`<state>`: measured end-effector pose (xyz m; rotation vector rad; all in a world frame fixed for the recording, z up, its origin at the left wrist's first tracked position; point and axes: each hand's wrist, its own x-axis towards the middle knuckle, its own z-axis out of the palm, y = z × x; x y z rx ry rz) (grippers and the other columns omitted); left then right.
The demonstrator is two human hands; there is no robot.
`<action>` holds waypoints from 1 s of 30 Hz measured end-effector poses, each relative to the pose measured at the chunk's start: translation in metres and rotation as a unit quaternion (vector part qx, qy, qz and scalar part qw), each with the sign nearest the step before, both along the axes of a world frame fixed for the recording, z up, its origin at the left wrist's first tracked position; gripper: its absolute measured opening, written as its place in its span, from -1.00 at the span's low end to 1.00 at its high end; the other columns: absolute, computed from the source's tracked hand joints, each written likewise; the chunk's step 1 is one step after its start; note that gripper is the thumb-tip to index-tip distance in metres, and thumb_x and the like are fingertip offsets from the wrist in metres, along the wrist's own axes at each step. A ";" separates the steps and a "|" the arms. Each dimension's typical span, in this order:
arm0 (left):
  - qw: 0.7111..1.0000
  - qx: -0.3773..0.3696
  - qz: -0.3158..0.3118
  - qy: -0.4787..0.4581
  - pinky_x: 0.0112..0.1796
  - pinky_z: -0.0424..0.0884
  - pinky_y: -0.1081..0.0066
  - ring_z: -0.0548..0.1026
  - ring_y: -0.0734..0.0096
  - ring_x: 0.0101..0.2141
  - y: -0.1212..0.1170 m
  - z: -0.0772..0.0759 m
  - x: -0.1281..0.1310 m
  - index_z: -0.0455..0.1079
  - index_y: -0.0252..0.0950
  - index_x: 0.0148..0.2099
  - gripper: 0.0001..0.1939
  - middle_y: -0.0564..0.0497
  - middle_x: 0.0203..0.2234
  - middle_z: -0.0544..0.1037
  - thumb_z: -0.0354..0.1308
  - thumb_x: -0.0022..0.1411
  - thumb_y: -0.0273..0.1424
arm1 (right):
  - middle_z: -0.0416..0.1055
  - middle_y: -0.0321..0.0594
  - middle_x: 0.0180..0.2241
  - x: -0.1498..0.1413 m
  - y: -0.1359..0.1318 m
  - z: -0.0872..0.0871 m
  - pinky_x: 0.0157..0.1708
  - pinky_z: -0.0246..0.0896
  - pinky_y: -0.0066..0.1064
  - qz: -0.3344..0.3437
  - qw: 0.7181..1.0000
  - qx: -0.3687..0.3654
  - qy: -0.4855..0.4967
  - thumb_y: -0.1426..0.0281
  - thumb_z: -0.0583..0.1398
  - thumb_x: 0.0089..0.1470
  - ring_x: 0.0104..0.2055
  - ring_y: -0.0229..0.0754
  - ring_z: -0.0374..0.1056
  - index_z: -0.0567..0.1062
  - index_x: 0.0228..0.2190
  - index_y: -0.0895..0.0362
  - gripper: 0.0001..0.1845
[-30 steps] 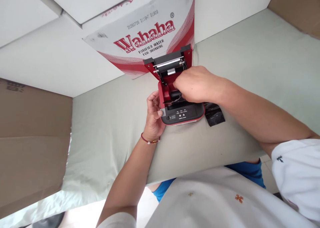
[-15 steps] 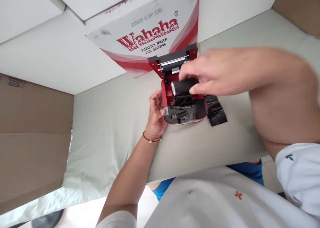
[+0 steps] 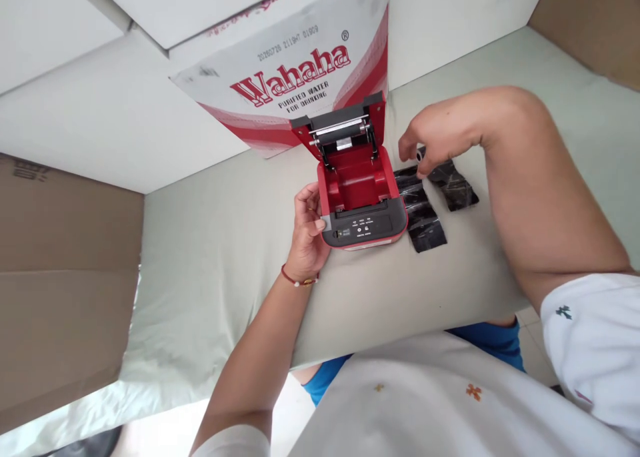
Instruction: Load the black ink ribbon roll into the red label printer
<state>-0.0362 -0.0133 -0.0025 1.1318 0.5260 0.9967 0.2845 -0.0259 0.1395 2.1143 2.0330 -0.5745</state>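
A small red and black printer [image 3: 370, 225] stands on the cloth with its lid [image 3: 340, 127] raised, showing a bare red bay [image 3: 361, 182]. My left hand [image 3: 306, 233] grips its left side, thumb on the front corner. To the right of the printer, my right hand [image 3: 445, 133] is closed round a black roll [image 3: 421, 154]; only the end with its hole shows, the rest being hidden by the fingers. Shiny black film [image 3: 427, 225] lies beside the printer. Another length of black film [image 3: 457, 187] lies under the right hand; whether it joins the roll I cannot tell.
A Wahaha water carton [image 3: 300, 63] stands right behind the printer, against white panels [image 3: 90, 123]. Brown cardboard boxes flank the table, one at the left [image 3: 65, 277] and one at the far right [image 3: 595, 30]. Pale green cloth [image 3: 200, 243] covers the tabletop.
My right hand has lifted the black roll out from over the printer's bay and moved it right, with the film drawn off the printer's front. My left hand stays on the printer.
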 end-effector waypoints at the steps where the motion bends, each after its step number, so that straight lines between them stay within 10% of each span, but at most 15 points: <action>1: 1.000 0.001 -0.001 0.003 0.36 0.55 0.12 0.55 0.11 0.31 0.000 0.000 0.000 0.56 0.09 0.30 -0.25 0.03 0.32 0.57 0.67 0.11 0.02 | 0.75 -0.13 0.01 -0.012 0.001 0.003 0.05 0.33 -0.22 0.033 0.997 -0.059 -0.035 0.33 0.50 0.29 0.06 -0.03 0.63 0.82 0.03 0.21 -0.68; 8: 1.000 0.005 0.000 0.007 0.39 0.51 0.09 0.52 0.07 0.35 -0.001 0.001 0.001 0.55 0.10 0.31 -0.24 0.03 0.31 0.57 0.65 0.12 0.05 | 0.68 -0.24 -0.25 -0.026 -0.002 0.024 -0.05 0.30 -0.20 0.105 0.986 -0.119 -0.047 0.53 0.40 0.27 -0.11 -0.08 0.55 0.79 -0.22 0.14 -0.88; 22: 1.000 0.003 0.002 0.003 0.44 0.46 0.08 0.51 0.04 0.39 -0.001 0.001 0.003 0.56 0.07 0.29 -0.22 0.01 0.31 0.59 0.68 0.08 0.07 | 0.69 -0.33 -0.20 -0.019 -0.013 0.045 -0.19 0.14 -0.34 0.076 0.992 -0.097 -0.002 0.54 0.38 0.35 -0.25 -0.31 0.44 0.77 0.01 0.15 -0.76; 30: 1.000 0.011 -0.013 -0.004 0.51 0.36 0.05 0.44 0.04 0.47 0.001 -0.003 0.003 0.52 0.08 0.31 -0.21 0.01 0.35 0.55 0.67 0.12 0.07 | 0.72 -0.25 -0.21 -0.009 -0.030 -0.012 -0.21 0.26 -0.31 0.115 0.987 -0.115 -0.002 0.49 0.52 0.10 -0.25 -0.14 0.51 0.80 -0.05 0.07 -0.66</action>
